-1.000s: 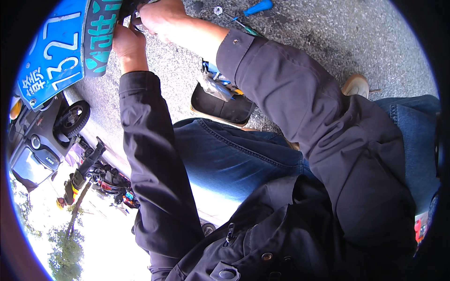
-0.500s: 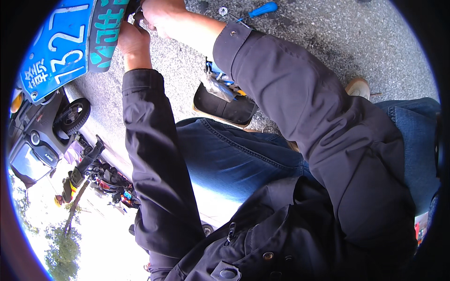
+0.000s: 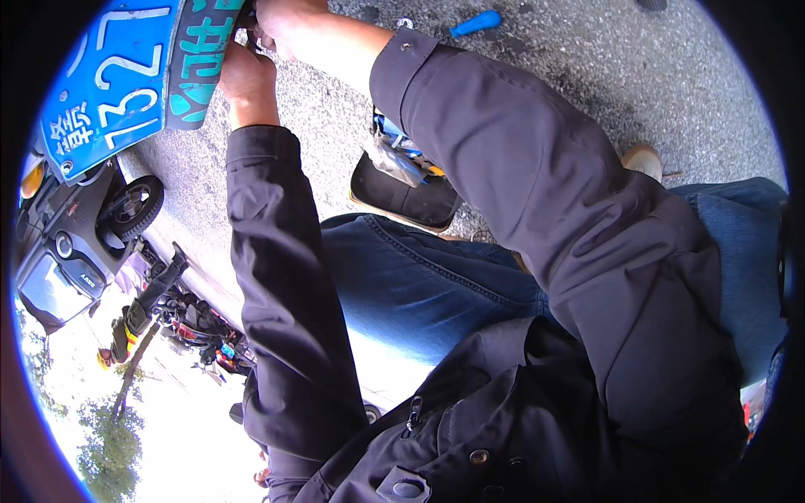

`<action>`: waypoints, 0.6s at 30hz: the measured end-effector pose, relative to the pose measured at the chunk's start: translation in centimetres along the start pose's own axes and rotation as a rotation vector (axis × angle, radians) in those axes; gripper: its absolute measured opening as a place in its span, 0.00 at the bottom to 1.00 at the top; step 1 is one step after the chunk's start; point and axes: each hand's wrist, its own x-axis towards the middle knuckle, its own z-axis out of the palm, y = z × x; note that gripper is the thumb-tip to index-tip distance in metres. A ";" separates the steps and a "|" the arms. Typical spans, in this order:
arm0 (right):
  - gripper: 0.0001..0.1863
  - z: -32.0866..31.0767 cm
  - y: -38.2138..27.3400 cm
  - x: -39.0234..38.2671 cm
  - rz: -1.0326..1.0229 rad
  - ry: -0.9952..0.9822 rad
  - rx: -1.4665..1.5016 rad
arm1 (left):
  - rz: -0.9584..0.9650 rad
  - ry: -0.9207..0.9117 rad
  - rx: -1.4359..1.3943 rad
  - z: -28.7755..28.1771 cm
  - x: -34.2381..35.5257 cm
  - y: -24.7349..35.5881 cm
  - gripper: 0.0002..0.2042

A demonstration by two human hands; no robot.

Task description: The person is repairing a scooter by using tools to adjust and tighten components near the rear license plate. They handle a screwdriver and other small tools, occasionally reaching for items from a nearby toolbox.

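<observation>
At the upper left, both my hands are close together beside a dark flap point(image 3: 191, 80) with green lettering, which hangs along a blue number plate point(image 3: 113, 88). My left hand point(image 3: 249, 77) is closed against the edge of the flap, with its fingertips hidden behind it. Just above and to the right, my right hand point(image 3: 289, 27) has its fingers curled in toward a small dark part at the flap's edge. What either hand grips is too covered to name.
A blue-handled tool point(image 3: 476, 23) lies on the rough grey ground. Near my knee is an open black case point(image 3: 398, 197) holding a plastic bag and small items, partly under my right sleeve. A dark vehicle with a black wheel point(image 3: 134, 207) stands at the left.
My right forearm has shifted slightly left, and its cuff now covers the shaft by the blue handle. The whole view has shifted slightly. Both hands stay at the flap.
</observation>
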 end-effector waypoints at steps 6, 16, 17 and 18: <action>0.18 -0.4 -0.2 0.2 -0.017 0.047 0.054 | 0.282 -0.052 0.703 0.4 0.2 2.8 0.27; 0.19 -0.2 -1.1 -0.5 -0.029 0.015 0.064 | 0.382 0.082 0.773 0.8 0.6 3.5 0.22; 0.20 -0.5 -1.7 -0.9 0.008 -0.034 0.078 | 0.398 0.082 0.804 0.8 0.7 3.7 0.21; 0.20 -0.5 -2.1 -1.0 0.021 -0.022 0.063 | 0.411 0.088 0.809 1.0 0.9 3.9 0.20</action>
